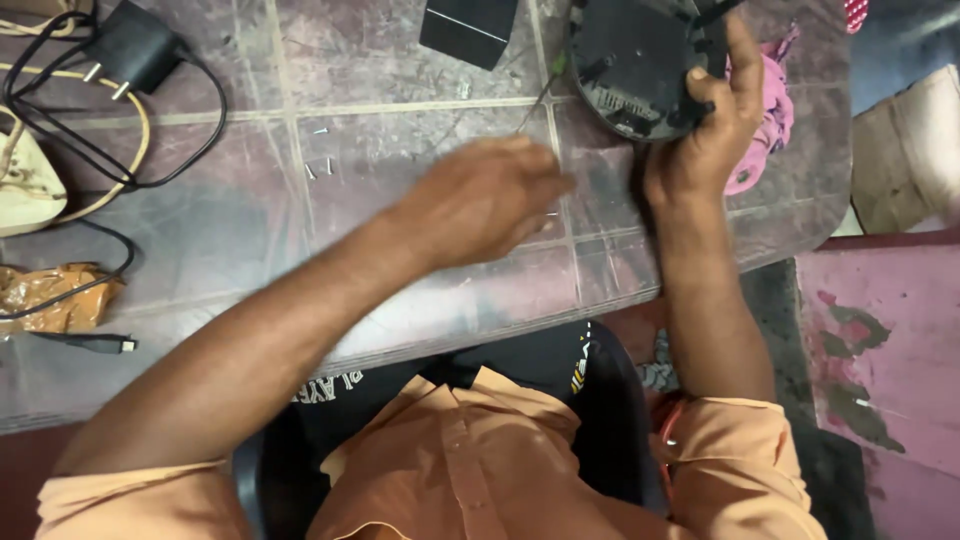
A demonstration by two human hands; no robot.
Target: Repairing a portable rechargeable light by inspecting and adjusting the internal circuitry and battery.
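Left hand [480, 200]: blurred at mid-frame over the counter [250, 250]; fingers curled, apparently pinching a thin screwdriver [540, 100]; keep its tip steady.
Right hand [705, 140]: fingers wrapped round the device; grip firmly.
Round black device [630, 60]: upper right.

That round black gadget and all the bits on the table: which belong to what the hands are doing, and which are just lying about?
In use:
right hand gripping the round black gadget
left hand over the loose screws
thin screwdriver

Lying about:
charger plug and cables
black box
pink cloth
crumpled wrapper
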